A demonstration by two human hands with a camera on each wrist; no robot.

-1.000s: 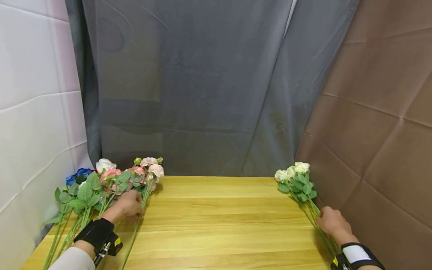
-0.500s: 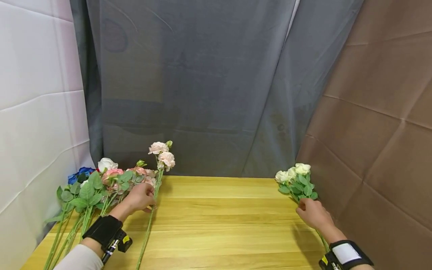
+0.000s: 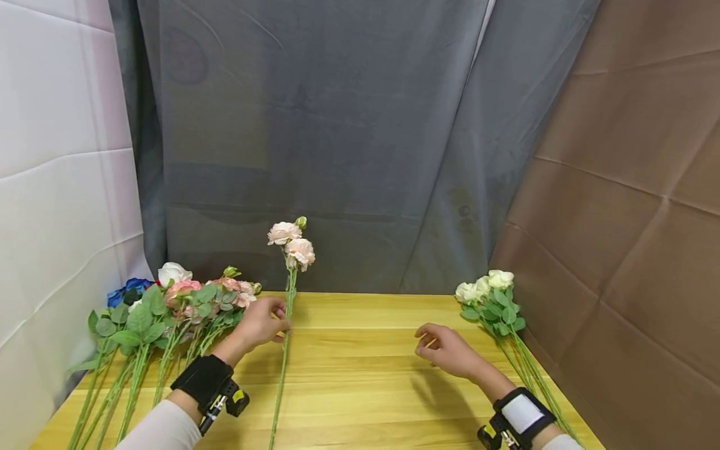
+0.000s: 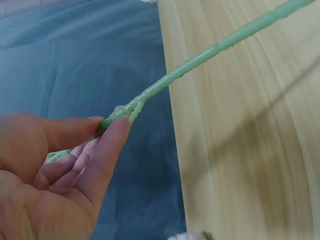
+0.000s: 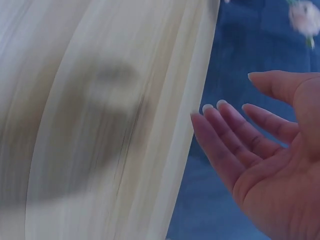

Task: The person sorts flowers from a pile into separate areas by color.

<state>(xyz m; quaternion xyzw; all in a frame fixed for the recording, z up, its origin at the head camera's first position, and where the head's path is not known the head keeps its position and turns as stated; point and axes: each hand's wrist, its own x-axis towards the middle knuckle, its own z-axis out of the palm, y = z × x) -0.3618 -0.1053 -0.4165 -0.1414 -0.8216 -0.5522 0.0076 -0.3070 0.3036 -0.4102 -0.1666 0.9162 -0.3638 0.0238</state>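
My left hand (image 3: pixel 260 324) pinches the green stem (image 4: pixel 200 60) of a pale pink flower (image 3: pixel 300 251) between thumb and fingers. This flower has two blooms and a small green bud, and stands raised, its heads in front of the grey curtain. In the left wrist view the stem forks right at the fingertips. My right hand (image 3: pixel 447 351) hovers over the right half of the table with nothing in it. Its fingers are relaxed and spread from the thumb in the right wrist view, where a pink bloom (image 5: pixel 304 19) shows at the upper corner.
On the wooden table's (image 3: pixel 360 387) left side lies a row of flowers: blue ones (image 3: pixel 130 291), a white rose (image 3: pixel 174 274) and pink blooms (image 3: pixel 182 291). White roses (image 3: pixel 499 280) lie at the right, beside the brown cloth (image 3: pixel 635 250). A grey curtain (image 3: pixel 337 156) hangs behind.
My left hand has lifted the pale pink flower out of the left row and carried it rightward. My right hand has left the white roses' stems and moved left toward the middle.
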